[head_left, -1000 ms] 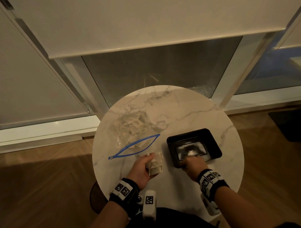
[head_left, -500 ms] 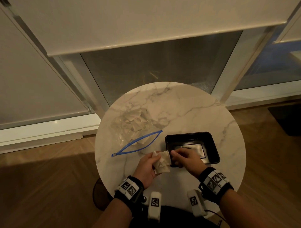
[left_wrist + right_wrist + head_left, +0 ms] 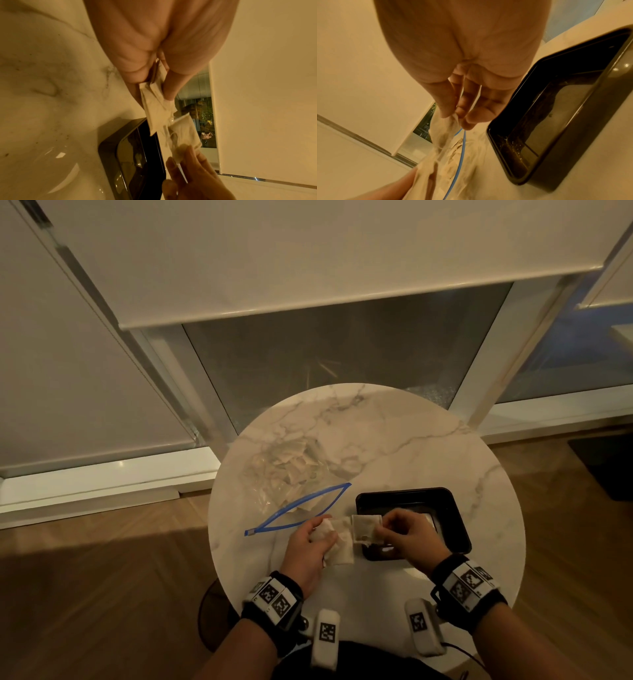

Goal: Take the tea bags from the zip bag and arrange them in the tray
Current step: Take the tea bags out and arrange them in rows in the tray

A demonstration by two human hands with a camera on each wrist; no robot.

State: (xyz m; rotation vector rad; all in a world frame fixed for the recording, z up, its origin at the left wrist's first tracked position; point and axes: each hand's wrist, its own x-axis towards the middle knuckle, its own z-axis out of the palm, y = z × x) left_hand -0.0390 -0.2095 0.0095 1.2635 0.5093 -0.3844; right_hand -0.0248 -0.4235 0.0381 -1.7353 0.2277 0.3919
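My left hand (image 3: 317, 537) grips a small bunch of pale tea bags (image 3: 339, 544) just left of the black tray (image 3: 452, 508). My right hand (image 3: 394, 529) pinches one tea bag (image 3: 365, 529) pulled from that bunch, held over the tray's left rim. In the left wrist view the bunch (image 3: 157, 108) sits between thumb and fingers, and the pulled tea bag (image 3: 184, 133) hangs off it by threads. The clear zip bag (image 3: 287, 470) with a blue zip line lies open behind the left hand, with several tea bags inside. The right wrist view shows the tray (image 3: 583, 108) at right.
The round marble table (image 3: 394, 440) stands against a window with a lowered blind. Its front edge is close to my wrists. Wooden floor surrounds it, and a dark mat (image 3: 606, 467) lies at the far right.
My right hand left the tray, reached to the bunch in my left hand and drew one tea bag out towards the tray. The left hand has kept its hold.
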